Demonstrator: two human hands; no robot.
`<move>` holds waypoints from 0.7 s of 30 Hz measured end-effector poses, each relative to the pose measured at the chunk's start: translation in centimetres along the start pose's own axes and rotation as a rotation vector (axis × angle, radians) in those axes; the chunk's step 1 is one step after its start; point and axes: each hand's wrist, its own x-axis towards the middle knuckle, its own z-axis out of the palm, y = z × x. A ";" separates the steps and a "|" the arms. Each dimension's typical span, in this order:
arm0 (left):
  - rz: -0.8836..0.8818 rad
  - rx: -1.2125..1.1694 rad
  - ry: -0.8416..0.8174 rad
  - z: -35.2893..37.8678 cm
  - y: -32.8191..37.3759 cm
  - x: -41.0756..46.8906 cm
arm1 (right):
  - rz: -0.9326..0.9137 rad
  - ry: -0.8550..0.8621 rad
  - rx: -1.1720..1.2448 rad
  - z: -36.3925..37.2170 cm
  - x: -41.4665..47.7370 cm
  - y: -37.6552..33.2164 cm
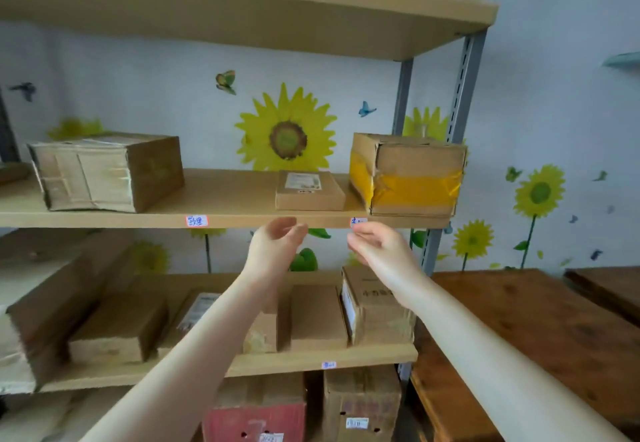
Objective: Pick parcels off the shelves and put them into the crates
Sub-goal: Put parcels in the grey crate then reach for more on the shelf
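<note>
Just above L hand (pixel 277 244): flat cardboard pkg (pixel 310 190).

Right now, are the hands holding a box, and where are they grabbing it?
Nothing is held. The left hand and the right hand hover empty, fingers loosely curled, below the small flat parcel on the shelf.

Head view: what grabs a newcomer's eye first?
The left hand and the right hand hover side by side, fingers loose and empty, just below the front edge of the middle shelf. Right above them on that shelf sits a small flat parcel, with a dented yellow-taped box at its right. Behind, a big sunflower decal dominates the wall.
</note>
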 end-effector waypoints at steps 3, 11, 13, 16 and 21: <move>0.073 0.016 0.102 -1.0 1.4 4.7 | -0.073 0.036 -0.058 0.5 4.5 -1.7; -0.012 0.525 0.101 -0.1 3.8 13.3 | 0.083 -0.108 -0.382 2.3 15.8 -2.2; -0.017 0.563 0.041 0.3 3.4 14.1 | 0.123 -0.131 -0.380 2.8 16.8 -1.5; 0.020 0.561 0.045 0.0 2.2 14.7 | 0.087 -0.076 -0.261 3.0 17.0 -0.4; 0.042 0.159 0.291 -1.7 0.2 13.0 | 0.073 0.110 0.250 3.9 14.9 0.5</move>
